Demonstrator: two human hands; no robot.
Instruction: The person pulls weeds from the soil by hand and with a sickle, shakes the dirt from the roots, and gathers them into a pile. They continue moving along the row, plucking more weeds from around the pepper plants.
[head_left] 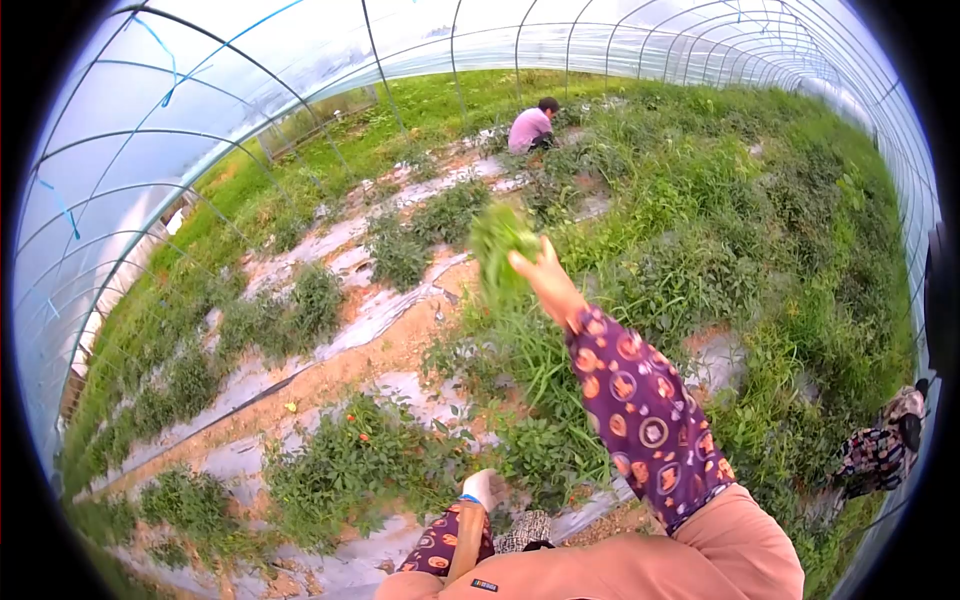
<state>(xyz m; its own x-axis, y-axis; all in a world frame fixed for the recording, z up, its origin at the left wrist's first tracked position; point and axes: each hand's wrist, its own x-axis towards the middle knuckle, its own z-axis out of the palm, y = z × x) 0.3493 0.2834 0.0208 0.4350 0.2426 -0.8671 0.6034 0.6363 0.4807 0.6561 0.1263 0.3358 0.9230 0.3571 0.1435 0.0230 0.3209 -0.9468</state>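
Observation:
My right hand (545, 275) is stretched out forward at the centre, its fingers closed round a bunch of green weeds (500, 245) that is blurred by motion. A purple patterned sleeve (650, 420) covers that forearm. Low in the view, my left hand (484, 488) is near my body, beside leafy plants (535, 450); its fingers are too indistinct to read. To its left grows a bushy plant (350, 450) with a few small red fruits.
A person in a pink top (530, 130) crouches among plants further ahead. Plastic mulch strips (400, 300) and bare soil (385, 350) run between rows. Dense weeds (700, 230) grow at the right. Patterned fabric (875, 455) lies at the right edge. Tunnel hoops (370, 40) arch overhead.

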